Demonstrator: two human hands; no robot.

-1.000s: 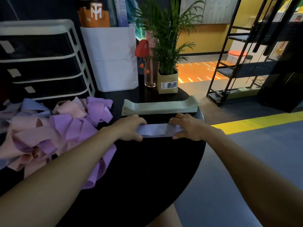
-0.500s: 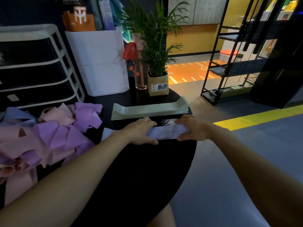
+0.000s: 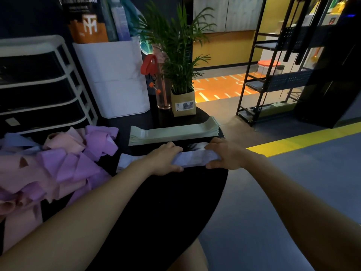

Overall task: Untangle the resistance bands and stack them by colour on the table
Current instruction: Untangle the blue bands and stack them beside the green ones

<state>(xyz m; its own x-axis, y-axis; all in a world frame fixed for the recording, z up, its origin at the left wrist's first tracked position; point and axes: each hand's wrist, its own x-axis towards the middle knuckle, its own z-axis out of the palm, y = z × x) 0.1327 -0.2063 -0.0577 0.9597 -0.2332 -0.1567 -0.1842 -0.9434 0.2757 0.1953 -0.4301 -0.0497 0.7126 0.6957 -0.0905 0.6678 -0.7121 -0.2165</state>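
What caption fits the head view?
Both hands, left and right, flatten a pale blue band before the green stack.

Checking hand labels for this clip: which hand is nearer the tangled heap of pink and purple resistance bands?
Left. The left hand lies just right of the tangled heap of pink and purple resistance bands; the right hand lies farther right, near the round black table's edge.
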